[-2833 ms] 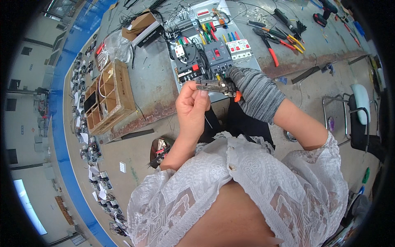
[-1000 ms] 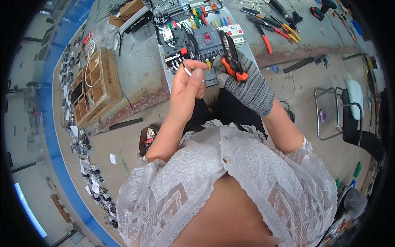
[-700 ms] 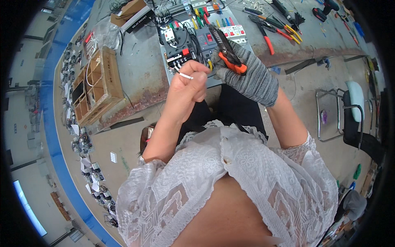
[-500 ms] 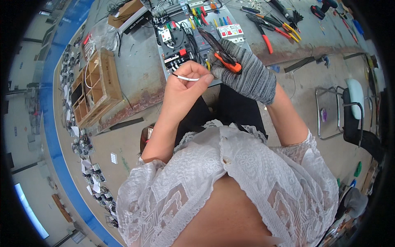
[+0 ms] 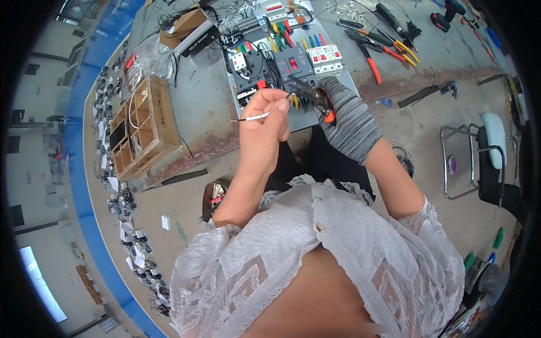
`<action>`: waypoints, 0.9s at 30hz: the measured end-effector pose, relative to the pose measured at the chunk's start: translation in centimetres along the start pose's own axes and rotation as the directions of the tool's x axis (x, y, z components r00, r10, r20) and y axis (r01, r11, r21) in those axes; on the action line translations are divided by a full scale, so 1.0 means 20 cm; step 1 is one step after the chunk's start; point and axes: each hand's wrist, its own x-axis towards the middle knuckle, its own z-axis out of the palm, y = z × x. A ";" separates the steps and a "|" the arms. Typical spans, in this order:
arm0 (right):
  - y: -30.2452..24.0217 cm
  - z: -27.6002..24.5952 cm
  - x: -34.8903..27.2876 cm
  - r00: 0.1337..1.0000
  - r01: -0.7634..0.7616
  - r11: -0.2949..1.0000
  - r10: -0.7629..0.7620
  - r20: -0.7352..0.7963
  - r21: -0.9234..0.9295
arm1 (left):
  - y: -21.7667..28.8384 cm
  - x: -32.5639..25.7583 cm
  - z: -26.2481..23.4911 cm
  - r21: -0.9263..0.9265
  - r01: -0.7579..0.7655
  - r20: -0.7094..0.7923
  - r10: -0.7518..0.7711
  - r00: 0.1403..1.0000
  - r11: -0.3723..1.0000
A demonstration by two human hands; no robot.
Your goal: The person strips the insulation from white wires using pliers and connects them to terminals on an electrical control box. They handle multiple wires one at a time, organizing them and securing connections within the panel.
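Observation:
My bare left hand [image 5: 264, 125] pinches a short thin wire between thumb and fingers. A white sleeve [image 5: 257, 117] sits on the wire, and a coppery tip sticks out on the left. The wire's other end shows past my fingertips on the right. My right hand [image 5: 350, 121], in a grey knitted glove, is closed round orange-handled pliers [image 5: 329, 116]. Their dark jaws point left, close to that right end; whether they touch it I cannot tell. Just beyond both hands lies a wiring panel carrying a dark circuit breaker [image 5: 293, 65], a white breaker block [image 5: 326, 58] and a black contactor [image 5: 249, 70].
A wooden compartment box [image 5: 160, 121] stands at the table's left edge, with an open carton [image 5: 189, 34] behind it. Red-handled pliers [image 5: 373, 70] and other hand tools lie to the right. A chair [image 5: 490, 141] stands on the floor at right.
The pliers' jaws have swung down toward my left hand. My left hand has shifted slightly right, and the wire now shows at both sides of its fingers. The whole view has shifted a little.

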 end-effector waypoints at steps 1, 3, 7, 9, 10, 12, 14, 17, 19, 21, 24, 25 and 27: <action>0.01 0.01 0.00 1.000 0.016 0.999 -0.016 0.006 -0.052 | 0.00 0.00 0.00 -0.018 -0.014 0.004 0.014 1.000 1.000; 0.01 0.04 -0.01 0.999 0.046 0.986 -0.044 0.018 -0.158 | -0.01 0.00 0.01 -0.055 -0.042 0.013 0.043 0.999 0.998; -0.06 -0.01 0.02 0.990 -0.006 0.985 0.030 0.138 -0.173 | -0.01 -0.01 0.00 -0.016 -0.070 -0.008 0.070 0.998 0.997; -0.06 -0.02 0.02 0.994 0.023 0.978 -0.001 0.106 -0.207 | -0.01 -0.01 0.00 -0.015 -0.080 -0.011 0.079 0.997 0.997; -0.06 -0.02 0.03 0.996 0.036 0.973 -0.015 0.092 -0.227 | -0.01 0.00 0.00 -0.023 -0.088 -0.004 0.088 0.996 0.996; -0.06 -0.03 0.03 0.993 0.034 0.962 -0.002 0.117 -0.272 | -0.02 0.00 0.00 -0.028 -0.102 0.006 0.102 0.995 0.994; -0.07 -0.03 0.03 0.992 0.038 0.961 -0.005 0.122 -0.274 | -0.02 0.00 0.00 -0.023 -0.111 0.011 0.112 0.994 0.994; -0.08 -0.04 0.03 0.991 0.026 0.964 0.010 0.134 -0.263 | -0.01 0.00 0.00 -0.015 -0.112 0.015 0.112 0.994 0.994; -0.09 -0.05 0.03 0.979 0.001 0.953 0.061 0.194 -0.303 | -0.01 -0.01 0.01 -0.004 -0.120 0.008 0.120 0.993 0.993; -0.07 -0.03 0.02 0.991 0.033 0.963 0.003 0.134 -0.268 | -0.01 -0.01 0.01 -0.006 -0.126 0.005 0.126 0.992 0.992; -0.07 -0.05 0.02 0.987 0.019 0.976 0.016 0.158 -0.219 | -0.02 -0.01 0.00 -0.016 -0.128 0.011 0.128 0.992 0.992; -0.08 -0.05 0.03 0.982 0.003 0.979 0.035 0.187 -0.203 | -0.02 -0.01 0.00 -0.013 -0.125 0.016 0.126 0.992 0.992; -0.07 -0.05 0.03 0.986 0.029 0.980 0.004 0.165 -0.198 | -0.01 -0.01 0.00 0.000 -0.121 0.015 0.121 0.993 0.993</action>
